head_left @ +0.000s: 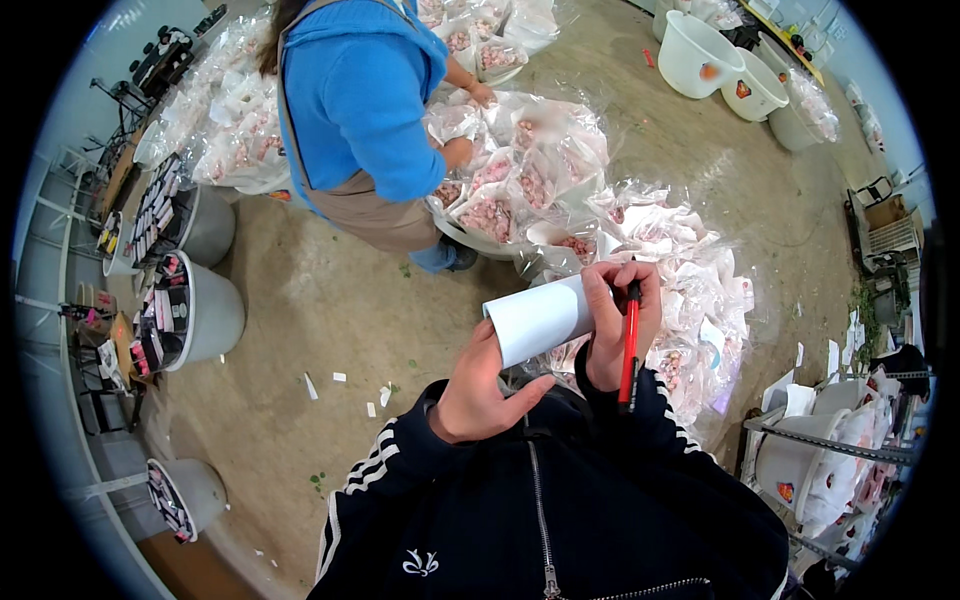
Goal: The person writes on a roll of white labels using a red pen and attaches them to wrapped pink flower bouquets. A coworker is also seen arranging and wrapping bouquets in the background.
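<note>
A curled sheet of white paper (540, 320) is held up in front of my chest. My left hand (470, 390) supports its left end, with the fingers partly hidden behind it and the thumb stretched out below. At the other end, my right hand (625, 310) pinches the paper near its thumb. Between the fingers of that same hand stands a red pen (630, 350) with black ends, roughly upright. Just beyond my hands are many pale pink flower bunches (660, 240) in clear and white wrapping.
A person in a blue top (365, 100) reaches into a tub of wrapped bunches (490, 215) ahead. Grey tubs (215, 310) with dark and pink packets line the left. White tubs (700, 55) stand far right, a metal rack (830, 440) nearer. Paper scraps (340, 377) litter the floor.
</note>
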`<action>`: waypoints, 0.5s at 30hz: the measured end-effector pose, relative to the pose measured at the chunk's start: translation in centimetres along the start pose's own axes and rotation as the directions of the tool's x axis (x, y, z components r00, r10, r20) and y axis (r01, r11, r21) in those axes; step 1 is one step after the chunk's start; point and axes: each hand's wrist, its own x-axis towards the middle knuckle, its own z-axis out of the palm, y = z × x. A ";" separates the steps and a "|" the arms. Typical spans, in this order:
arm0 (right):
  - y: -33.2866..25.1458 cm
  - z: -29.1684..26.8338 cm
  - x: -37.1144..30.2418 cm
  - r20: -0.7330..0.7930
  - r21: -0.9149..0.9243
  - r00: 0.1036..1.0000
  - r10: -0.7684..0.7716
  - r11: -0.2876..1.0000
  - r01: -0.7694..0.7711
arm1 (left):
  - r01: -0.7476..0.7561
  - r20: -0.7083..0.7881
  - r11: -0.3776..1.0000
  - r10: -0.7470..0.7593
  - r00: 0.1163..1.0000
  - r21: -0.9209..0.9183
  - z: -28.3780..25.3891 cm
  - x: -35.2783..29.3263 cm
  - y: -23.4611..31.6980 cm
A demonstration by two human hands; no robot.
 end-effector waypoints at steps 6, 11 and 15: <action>0.8 -0.9 0.1 0.071 -0.155 0.905 -0.419 0.892 0.425 | 0.448 0.317 0.279 -0.410 0.855 -0.849 0.1 0.0 -1.2; 0.5 -1.5 0.6 0.203 -0.138 0.858 -0.472 0.853 0.503 | 0.360 0.129 0.579 -0.400 0.907 -0.732 0.4 0.5 -0.7; -1.6 -1.0 1.2 -0.029 -0.188 0.907 -0.421 0.893 0.409 | 0.289 -0.054 0.917 -0.315 0.948 -0.276 0.0 0.2 0.7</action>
